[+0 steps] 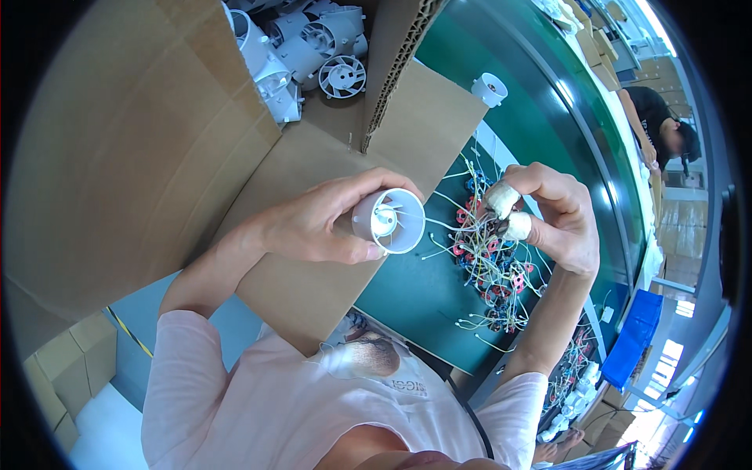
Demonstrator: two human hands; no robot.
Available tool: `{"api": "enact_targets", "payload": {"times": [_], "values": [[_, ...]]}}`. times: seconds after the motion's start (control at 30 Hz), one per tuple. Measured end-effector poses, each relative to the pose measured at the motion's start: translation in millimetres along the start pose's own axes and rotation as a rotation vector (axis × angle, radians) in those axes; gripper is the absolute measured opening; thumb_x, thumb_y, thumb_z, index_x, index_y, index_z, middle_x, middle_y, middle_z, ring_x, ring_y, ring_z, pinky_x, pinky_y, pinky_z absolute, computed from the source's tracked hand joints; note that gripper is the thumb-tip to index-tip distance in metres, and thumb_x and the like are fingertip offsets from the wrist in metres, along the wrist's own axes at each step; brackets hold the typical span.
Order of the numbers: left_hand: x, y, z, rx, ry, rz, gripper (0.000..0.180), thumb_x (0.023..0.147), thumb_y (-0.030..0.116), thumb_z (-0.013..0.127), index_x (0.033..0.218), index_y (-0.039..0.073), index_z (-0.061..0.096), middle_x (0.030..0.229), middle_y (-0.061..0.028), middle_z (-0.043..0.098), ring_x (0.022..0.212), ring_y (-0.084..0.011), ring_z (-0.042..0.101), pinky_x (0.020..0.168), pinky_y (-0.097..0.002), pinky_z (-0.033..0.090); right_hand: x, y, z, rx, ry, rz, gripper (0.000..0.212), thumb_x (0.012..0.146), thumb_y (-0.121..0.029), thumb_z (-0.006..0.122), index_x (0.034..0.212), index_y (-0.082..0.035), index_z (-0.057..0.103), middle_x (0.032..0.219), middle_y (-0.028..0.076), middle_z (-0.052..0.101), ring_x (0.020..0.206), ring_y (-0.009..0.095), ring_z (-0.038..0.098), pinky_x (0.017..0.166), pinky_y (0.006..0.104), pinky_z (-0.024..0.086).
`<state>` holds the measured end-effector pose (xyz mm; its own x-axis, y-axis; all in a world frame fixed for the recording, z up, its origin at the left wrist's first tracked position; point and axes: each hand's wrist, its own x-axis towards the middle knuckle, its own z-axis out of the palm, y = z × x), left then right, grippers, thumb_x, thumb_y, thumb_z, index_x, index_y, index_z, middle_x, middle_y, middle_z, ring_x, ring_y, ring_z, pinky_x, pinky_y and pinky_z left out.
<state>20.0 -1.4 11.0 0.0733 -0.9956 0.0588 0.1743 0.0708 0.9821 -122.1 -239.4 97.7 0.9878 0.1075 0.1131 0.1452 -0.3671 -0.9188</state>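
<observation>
Green worktop bordered by a shiny rail, brown cartons stacked at right, bluish floor crossed by striped tape, bright panes seen lower right, strip light lit above.

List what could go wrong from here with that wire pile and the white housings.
The wire pile is tangled, so a pull by the right hand could drag neighbouring parts along or strain a lead. The white wraps on its thumb and a finger may dull the feel of thin wires. The loose white housing beside the cardboard flap could get knocked if the flap shifts.
</observation>
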Motion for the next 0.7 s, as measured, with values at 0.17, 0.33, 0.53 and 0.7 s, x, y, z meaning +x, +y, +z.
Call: {"api": "enact_targets", "payload": {"times": [0.17, 0.33, 0.53, 0.7], "values": [[3, 3, 2, 0.022, -0.028, -0.002, 0.059, 0.076, 0.016, 0.066, 0.129, 0.003, 0.044, 0.116, -0.0076, 0.054, 0.109, -0.0162, 0.053, 0.095, -0.0322, 0.042, 11, -10, 11, -0.106, -0.026, -0.027, 0.024, 0.080, -0.017, 0.071, 0.099, -0.002, 0.067, 0.083, 0.004, 0.067, 0.065, 0.010, 0.055, 0.058, 0.0234, 0.044], [-2, -2, 9, 0.307, 0.242, 0.112, 0.064, 0.071, 0.014, 0.078, 0.126, 0.004, 0.048, 0.117, -0.0096, 0.055, 0.110, -0.0195, 0.054, 0.095, -0.0339, 0.043, 30, -15, 56, -0.138, 0.054, 0.150, 0.025, 0.083, 0.002, 0.062, 0.108, 0.002, 0.062, 0.092, 0.007, 0.066, 0.080, 0.014, 0.062, 0.075, 0.0267, 0.051], [-1, 8, 14, 0.576, 0.457, 0.249, 0.064, 0.068, 0.014, 0.081, 0.125, 0.008, 0.052, 0.118, -0.0106, 0.058, 0.110, -0.0267, 0.055, 0.092, -0.0376, 0.045, 9, -13, 91, -0.411, 0.312, 0.050, 0.039, 0.075, 0.008, 0.061, 0.112, 0.000, 0.052, 0.081, 0.016, 0.061, 0.069, 0.031, 0.061, 0.061, 0.0373, 0.048], [-2, 10, 18, 0.832, 0.536, 0.338, 0.068, 0.063, 0.009, 0.084, 0.123, 0.005, 0.054, 0.119, -0.0121, 0.059, 0.108, -0.0281, 0.058, 0.091, -0.0354, 0.047, 7, -5, 94, -0.735, 0.330, -0.148, 0.041, 0.068, 0.010, 0.063, 0.107, 0.001, 0.053, 0.069, 0.009, 0.055, 0.058, 0.026, 0.053, 0.058, 0.0356, 0.041]]}}
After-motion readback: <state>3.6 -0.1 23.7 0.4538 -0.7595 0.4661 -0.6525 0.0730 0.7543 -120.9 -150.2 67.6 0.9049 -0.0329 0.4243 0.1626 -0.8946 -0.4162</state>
